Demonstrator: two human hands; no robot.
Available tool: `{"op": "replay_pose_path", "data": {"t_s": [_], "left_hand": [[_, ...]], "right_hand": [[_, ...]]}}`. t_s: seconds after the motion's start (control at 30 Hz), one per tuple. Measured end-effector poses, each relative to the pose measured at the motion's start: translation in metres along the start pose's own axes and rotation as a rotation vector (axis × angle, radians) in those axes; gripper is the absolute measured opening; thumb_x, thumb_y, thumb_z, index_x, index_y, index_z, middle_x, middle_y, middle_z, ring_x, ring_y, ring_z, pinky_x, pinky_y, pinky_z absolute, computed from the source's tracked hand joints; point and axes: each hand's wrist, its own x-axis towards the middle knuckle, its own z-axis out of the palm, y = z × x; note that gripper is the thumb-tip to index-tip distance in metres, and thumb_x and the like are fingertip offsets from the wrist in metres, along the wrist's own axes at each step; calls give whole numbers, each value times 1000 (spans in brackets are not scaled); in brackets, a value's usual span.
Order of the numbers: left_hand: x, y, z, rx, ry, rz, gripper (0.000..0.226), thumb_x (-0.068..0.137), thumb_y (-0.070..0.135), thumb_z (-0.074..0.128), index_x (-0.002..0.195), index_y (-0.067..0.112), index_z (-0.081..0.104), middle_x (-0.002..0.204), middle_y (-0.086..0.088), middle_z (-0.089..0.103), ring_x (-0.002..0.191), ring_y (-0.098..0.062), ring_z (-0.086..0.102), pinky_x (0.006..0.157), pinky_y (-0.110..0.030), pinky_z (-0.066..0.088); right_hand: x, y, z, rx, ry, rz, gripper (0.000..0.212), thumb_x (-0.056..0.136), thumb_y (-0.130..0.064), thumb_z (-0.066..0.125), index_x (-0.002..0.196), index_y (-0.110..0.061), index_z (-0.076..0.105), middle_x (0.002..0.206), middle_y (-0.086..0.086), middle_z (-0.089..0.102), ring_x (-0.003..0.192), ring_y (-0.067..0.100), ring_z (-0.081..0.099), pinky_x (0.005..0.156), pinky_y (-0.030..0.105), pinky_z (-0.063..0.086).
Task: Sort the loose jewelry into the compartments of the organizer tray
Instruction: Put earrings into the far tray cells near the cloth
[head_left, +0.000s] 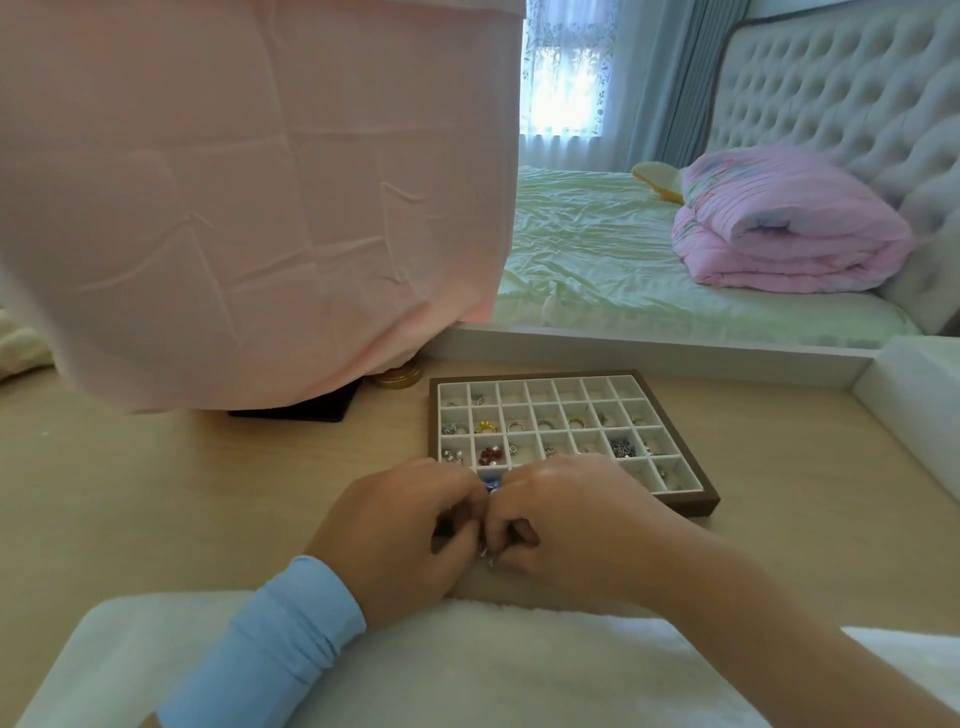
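Observation:
A brown-framed organizer tray (691, 506) with white compartments lies on the wooden desk. Rings, a red piece (491, 455) and a dark beaded piece (622, 448) sit in separate compartments. My left hand (395, 535) and my right hand (571, 525) meet at the tray's near left corner, fingers curled. Together they pinch a small silvery piece of jewelry (487, 556) between the fingertips. A blue bead (491, 486) shows between my knuckles; what it belongs to is hidden.
A pink cloth (249, 197) hangs over something at the back left, with a black object (296, 410) and a gold tin (400, 375) under its edge. A mirror behind the desk reflects a bed. White fluffy fabric (467, 665) lies along the desk's front edge.

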Motion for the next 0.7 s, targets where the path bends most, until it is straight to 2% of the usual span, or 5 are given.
{"op": "replay_pose_path", "data": {"t_s": [0.23,0.33,0.43,0.6,0.7], "left_hand": [[-1,-3,-4,83,-33,34,8,76,40,50,72,36,56,63,19,53,58,-1,46,49,-10,34],[-2,-3,-4,95,-44,57,12,75,45,52,72,36,61,63,21,56,57,1,47,50,-7,31],[-3,-4,-3,72,-41,30,16,73,50,54,81,40,63,70,25,61,61,2,51,52,-13,44],[-4,-6,-5,5,5,-17,19,73,56,59,88,44,60,75,33,59,67,9,52,57,-6,41],[-2,-8,0,-121,73,-71,26,72,62,59,90,44,62,78,31,61,71,0,58,55,-11,44]], "right_hand": [[3,-3,5,-29,-32,-61,26,101,-34,53,120,-40,70,112,-14,65,98,11,62,82,33,57],[2,-1,6,23,-1,-57,23,100,-36,55,115,-39,73,107,-16,65,91,5,58,81,25,53],[1,0,10,136,67,16,19,97,-38,60,110,-39,74,103,-19,64,86,0,53,78,13,41],[0,-1,15,405,139,212,11,94,-39,67,99,-36,76,91,-21,65,84,0,58,79,15,47],[1,1,14,641,169,279,10,93,-37,70,85,-40,75,79,-23,68,73,-6,60,66,11,43]]}}
